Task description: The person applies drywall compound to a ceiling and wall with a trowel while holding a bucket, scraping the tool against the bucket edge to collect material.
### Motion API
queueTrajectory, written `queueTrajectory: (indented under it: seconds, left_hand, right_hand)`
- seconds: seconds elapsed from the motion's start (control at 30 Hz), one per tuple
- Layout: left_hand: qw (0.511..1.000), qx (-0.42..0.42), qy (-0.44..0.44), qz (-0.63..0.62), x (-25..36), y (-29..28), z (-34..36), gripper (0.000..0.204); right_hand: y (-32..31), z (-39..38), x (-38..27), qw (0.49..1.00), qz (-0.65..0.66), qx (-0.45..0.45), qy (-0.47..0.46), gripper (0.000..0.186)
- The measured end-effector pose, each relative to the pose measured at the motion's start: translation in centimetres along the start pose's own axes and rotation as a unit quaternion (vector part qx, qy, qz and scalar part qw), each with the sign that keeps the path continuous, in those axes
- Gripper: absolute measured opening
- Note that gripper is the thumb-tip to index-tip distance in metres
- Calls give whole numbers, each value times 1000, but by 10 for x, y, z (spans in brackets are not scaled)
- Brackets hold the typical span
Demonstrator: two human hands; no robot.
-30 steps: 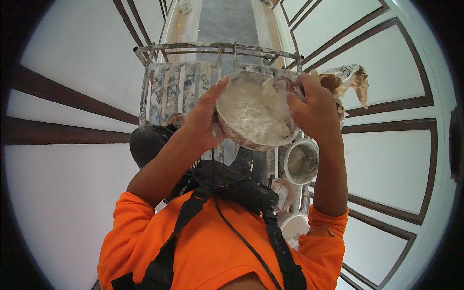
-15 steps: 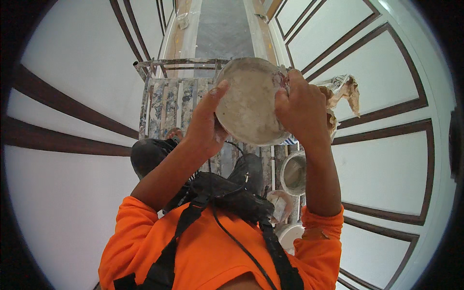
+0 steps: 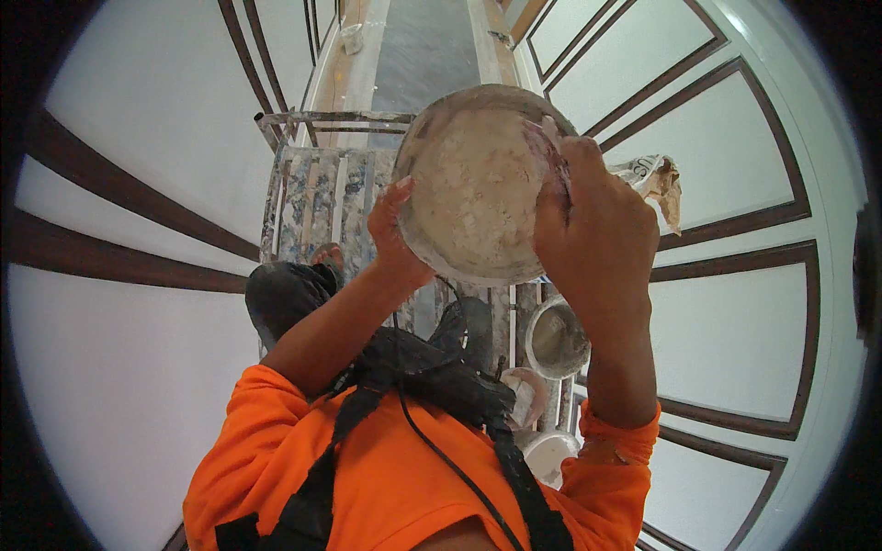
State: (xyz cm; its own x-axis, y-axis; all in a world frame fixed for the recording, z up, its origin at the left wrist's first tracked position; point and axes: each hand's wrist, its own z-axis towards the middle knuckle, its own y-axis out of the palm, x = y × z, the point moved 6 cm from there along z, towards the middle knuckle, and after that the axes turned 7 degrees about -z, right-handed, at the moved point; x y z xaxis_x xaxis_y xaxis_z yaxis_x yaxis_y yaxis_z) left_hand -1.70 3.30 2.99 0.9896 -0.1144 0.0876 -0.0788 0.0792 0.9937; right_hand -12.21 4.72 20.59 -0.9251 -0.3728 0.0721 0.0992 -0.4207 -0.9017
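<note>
A round, plaster-smeared bowl (image 3: 478, 197) is held up in front of me, tilted so that its inside faces me. Pale, lumpy plaster-like mix covers its bottom and walls. My left hand (image 3: 395, 239) grips the bowl's left side, thumb up by the rim and fingers behind it. At the upper right of the bowl, my right hand (image 3: 593, 211) is closed around a reddish, smeared tool (image 3: 544, 147) that lies against the inside. Its exact kind is hidden by the fingers.
I am over a slatted, paint-spattered platform (image 3: 312, 197) with a metal rail (image 3: 354, 117). To my right stand a bucket (image 3: 558, 340), a pinkish container (image 3: 524, 395) and a pale tub (image 3: 549, 456). A torn bag (image 3: 666, 188) sits beyond my right hand. Panelled white walls (image 3: 735, 312) flank both sides.
The bowl has tipped, showing more of its inner wall. My right hand has shifted right and nearer, and my left hand slightly lower along the bowl's side.
</note>
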Motion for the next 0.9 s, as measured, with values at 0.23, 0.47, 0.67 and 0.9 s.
queueTrajectory:
  seconds: [0.23,0.47,0.67,0.9]
  left_hand:
    - [994,17,14,109,20,32,7,52]
    - [988,96,-44,108,29,37,1,42]
    - [982,118,-44,140,28,20,-3,44]
    - [972,157,-36,172,27,17,-8,45]
  right_hand:
    - [0,-7,24,987,116,105,27,19]
    - [11,-28,42,962,195,192,17,22]
    - [20,-31,39,972,205,118,2,22]
    - [24,-35,36,975,182,131,8,20]
